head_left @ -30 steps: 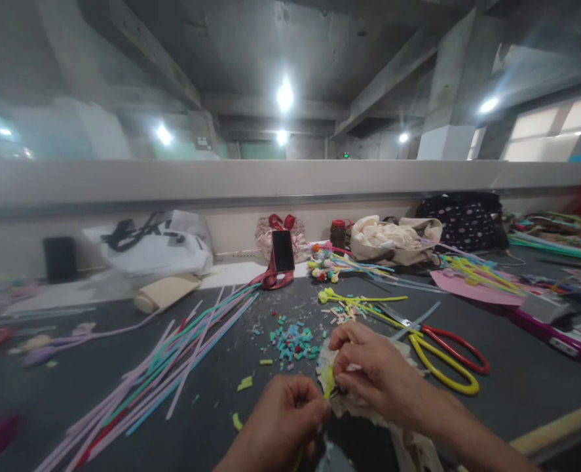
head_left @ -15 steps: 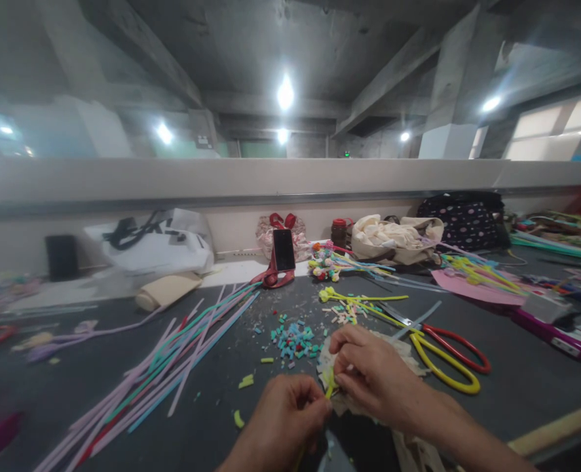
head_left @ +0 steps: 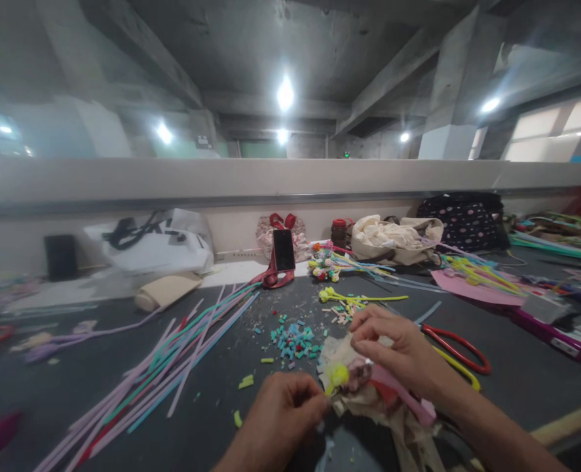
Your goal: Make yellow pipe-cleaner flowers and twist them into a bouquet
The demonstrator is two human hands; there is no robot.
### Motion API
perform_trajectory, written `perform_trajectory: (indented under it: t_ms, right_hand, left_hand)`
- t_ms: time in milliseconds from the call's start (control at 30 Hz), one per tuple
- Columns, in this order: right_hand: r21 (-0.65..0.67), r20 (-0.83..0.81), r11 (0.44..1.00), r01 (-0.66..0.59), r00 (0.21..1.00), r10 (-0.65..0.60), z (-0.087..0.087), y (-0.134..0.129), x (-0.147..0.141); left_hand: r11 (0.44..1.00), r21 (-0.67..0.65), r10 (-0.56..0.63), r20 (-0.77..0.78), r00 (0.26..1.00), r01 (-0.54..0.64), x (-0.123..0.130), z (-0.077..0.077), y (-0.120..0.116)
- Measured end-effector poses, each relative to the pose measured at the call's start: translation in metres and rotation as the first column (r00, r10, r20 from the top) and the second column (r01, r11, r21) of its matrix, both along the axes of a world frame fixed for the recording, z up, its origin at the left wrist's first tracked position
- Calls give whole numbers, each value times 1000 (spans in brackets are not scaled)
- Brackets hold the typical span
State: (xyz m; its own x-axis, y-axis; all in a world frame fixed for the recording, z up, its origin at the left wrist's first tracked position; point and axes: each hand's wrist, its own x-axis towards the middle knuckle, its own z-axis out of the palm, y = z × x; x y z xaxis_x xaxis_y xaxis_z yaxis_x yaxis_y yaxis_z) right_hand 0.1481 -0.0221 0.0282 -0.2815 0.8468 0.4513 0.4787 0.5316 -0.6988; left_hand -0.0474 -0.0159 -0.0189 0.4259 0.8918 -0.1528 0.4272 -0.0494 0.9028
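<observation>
My left hand point(head_left: 283, 413) pinches the short stem of a yellow fuzzy flower head point(head_left: 338, 375) between thumb and forefinger. The flower head is held over a crumpled beige cloth point(head_left: 337, 351). My right hand point(head_left: 388, 341) is raised above the cloth, fingers loosely bent and apart, with nothing visible in them. Below that hand lies a pink object point(head_left: 408, 400), partly hidden, whose kind I cannot make out. Scissors with red and yellow handles point(head_left: 460, 347) lie to the right, partly covered by my right hand.
Small blue and green cut pieces point(head_left: 295, 342) are scattered ahead of my hands. Long pastel pipe cleaners point(head_left: 157, 373) lie at the left. A finished yellow piece point(head_left: 327, 294), a phone point(head_left: 283, 250), a bunch of small flowers point(head_left: 324, 262) and bags point(head_left: 460, 219) stand farther back.
My right hand has let go of the yellow flower head and moved right and up, uncovering it and the pink object. My left hand stays almost in place with the stem.
</observation>
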Motion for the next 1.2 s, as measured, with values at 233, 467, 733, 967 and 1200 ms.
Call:
perform_trajectory:
  t_ms: [233,467,733,967,1200]
  right_hand:
    - [-374,-275,924,-78,961,-30,-10,7,9]
    - [-374,-5,892,-255,962,273,-11,-6,-4]
    - [-299,134,946,-124,976,170,-15,-12,-15]
    - [-291,90,951,-105,987,136,-18,-10,-18]
    - [-286,3,946,-153,987,161,-20,-9,-20]
  left_hand:
    - [997,-30,-69,97,993,72,-5,2,-1]
    - [990,-94,-86,184,979,105,-6,-2,2]
    - [996,27,-83,37,996,83,-5,1,-1]
    - [991,119,-61,-29,998,64,-4,5,-2]
    - [979,198,-31,-81,996,46,-3,6,-3]
